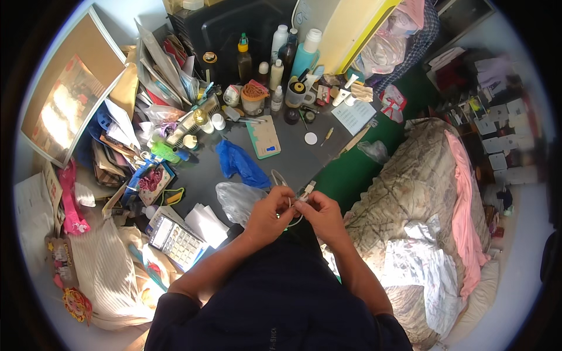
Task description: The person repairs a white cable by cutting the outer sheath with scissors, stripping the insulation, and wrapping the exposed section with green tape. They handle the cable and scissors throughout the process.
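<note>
Close together, the fingers of both hands are bent in a pinch on a thin white cable: the left hand (269, 214) grips one stretch of it, and the right hand (324, 219) nips the gathered part beside a pale plug (309, 187) that points away from the person. A loop of the cable (301, 199) rises past the left fingertips, over the near edge of the dark desk (304, 165). Just left of the left hand lies a crumpled clear bag (234, 202), with a blue bag (241, 164) next to it on the far side; both crowd that corner. Farther off are a pale card (264, 138), a white disc (311, 138), a mug (297, 96) and a row of upright bottles (278, 44). Stacked papers (161, 70) fill the far left, and a calculator (177, 241) sits tilted at the near left. To the right, past green floor (358, 168), spreads a patterned cover (404, 181) bearing a pink cloth (462, 205) and a white printed cloth (418, 257).
</note>
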A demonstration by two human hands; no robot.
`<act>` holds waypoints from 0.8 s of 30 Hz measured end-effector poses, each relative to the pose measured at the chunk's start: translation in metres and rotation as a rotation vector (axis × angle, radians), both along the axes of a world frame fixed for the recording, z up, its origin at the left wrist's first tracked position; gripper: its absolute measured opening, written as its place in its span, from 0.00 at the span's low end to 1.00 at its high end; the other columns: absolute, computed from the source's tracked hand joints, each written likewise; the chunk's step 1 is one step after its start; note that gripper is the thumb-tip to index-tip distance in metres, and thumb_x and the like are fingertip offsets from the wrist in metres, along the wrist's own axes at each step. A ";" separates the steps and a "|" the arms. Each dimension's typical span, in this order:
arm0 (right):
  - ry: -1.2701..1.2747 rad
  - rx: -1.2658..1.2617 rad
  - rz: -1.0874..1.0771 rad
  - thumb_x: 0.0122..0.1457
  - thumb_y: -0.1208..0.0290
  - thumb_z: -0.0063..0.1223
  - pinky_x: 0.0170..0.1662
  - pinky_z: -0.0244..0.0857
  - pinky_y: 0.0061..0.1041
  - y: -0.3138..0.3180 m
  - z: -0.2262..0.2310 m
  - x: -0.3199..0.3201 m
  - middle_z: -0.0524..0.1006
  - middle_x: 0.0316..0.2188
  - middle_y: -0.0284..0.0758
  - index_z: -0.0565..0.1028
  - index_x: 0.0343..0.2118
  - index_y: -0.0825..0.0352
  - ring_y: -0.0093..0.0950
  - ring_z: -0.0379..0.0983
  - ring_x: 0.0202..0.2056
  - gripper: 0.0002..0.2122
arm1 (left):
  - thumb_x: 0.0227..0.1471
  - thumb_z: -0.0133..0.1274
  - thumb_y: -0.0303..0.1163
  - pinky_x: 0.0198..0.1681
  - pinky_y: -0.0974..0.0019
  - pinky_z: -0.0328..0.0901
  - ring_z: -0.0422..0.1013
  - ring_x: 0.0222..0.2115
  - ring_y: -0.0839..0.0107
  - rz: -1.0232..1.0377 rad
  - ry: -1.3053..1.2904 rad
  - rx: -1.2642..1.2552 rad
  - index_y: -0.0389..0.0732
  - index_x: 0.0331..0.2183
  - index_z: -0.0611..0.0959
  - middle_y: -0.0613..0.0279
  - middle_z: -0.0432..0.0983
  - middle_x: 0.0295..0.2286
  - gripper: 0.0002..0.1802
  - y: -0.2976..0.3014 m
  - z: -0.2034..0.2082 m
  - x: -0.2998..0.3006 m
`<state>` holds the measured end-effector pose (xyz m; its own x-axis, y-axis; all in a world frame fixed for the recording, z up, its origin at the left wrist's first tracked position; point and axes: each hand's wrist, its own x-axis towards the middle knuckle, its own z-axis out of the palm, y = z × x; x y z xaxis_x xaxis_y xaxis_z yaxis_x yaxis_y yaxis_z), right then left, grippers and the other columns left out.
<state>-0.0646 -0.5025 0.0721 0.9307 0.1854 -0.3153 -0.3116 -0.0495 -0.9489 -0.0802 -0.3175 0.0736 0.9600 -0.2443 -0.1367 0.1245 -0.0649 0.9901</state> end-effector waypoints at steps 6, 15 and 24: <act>-0.146 -0.162 0.080 0.62 0.71 0.60 0.32 0.60 0.22 -0.012 0.002 0.001 0.71 0.25 0.29 0.76 0.31 0.73 0.17 0.67 0.29 0.09 | 0.58 0.53 0.17 0.42 0.71 0.72 0.78 0.36 0.73 0.051 -0.010 -0.138 0.35 0.47 0.69 0.58 0.79 0.36 0.16 0.001 -0.005 -0.002; -0.394 -0.475 0.080 0.62 0.70 0.57 0.32 0.64 0.30 -0.016 0.019 0.001 0.74 0.26 0.40 0.77 0.31 0.73 0.34 0.73 0.27 0.09 | 0.59 0.49 0.16 0.42 0.70 0.71 0.76 0.37 0.75 0.142 0.052 -0.240 0.35 0.44 0.71 0.58 0.79 0.36 0.12 0.010 -0.026 -0.004; -0.158 -0.132 -0.208 0.68 0.69 0.53 0.29 0.57 0.17 -0.046 0.019 0.013 0.73 0.25 0.26 0.78 0.32 0.71 0.14 0.65 0.25 0.11 | 0.61 0.45 0.18 0.42 0.68 0.73 0.76 0.37 0.73 0.281 0.148 -0.406 0.38 0.43 0.72 0.60 0.78 0.35 0.09 0.027 -0.023 -0.004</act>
<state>-0.0519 -0.5480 0.0913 0.9839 -0.0475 -0.1722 -0.1769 -0.1259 -0.9761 -0.0843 -0.2904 0.0507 0.9738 -0.0412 -0.2238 0.2226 0.3768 0.8992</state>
